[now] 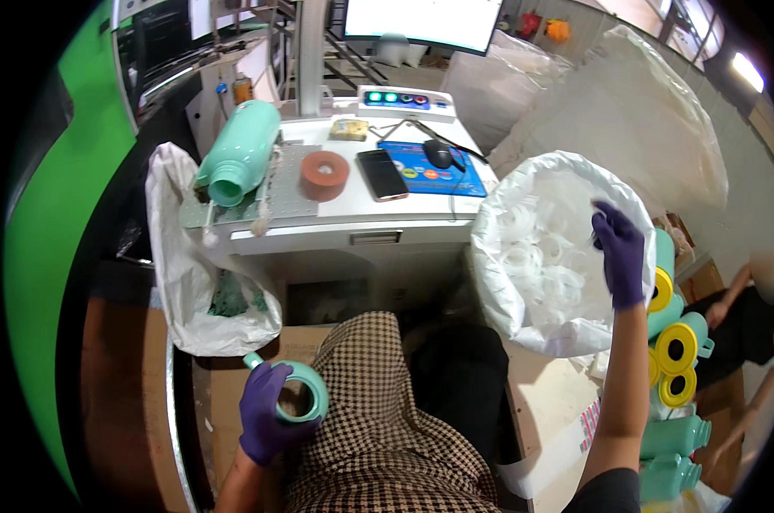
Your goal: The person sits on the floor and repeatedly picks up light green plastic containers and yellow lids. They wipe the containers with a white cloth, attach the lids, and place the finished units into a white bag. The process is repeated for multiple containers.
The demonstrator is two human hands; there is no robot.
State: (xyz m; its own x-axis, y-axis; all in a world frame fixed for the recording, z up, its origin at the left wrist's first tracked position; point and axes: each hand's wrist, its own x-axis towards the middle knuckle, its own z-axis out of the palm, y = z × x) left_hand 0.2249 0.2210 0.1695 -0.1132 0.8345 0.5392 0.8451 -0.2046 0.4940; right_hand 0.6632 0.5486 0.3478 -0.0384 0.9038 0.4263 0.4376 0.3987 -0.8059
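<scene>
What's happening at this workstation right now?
A seated person in purple gloves works at a small white bench. The left hand grips a mint-green ring-shaped cap with a small handle near the lap. The right hand reaches into a large white bag of clear plastic rings. On the bench, a mint-green bottle lies in a fixture beside an orange tape roll and a phone. More bottles with yellow caps are stacked at the right.

workshop, probably | machine bench (344,224) | bagged plastic rings (545,256)
</scene>
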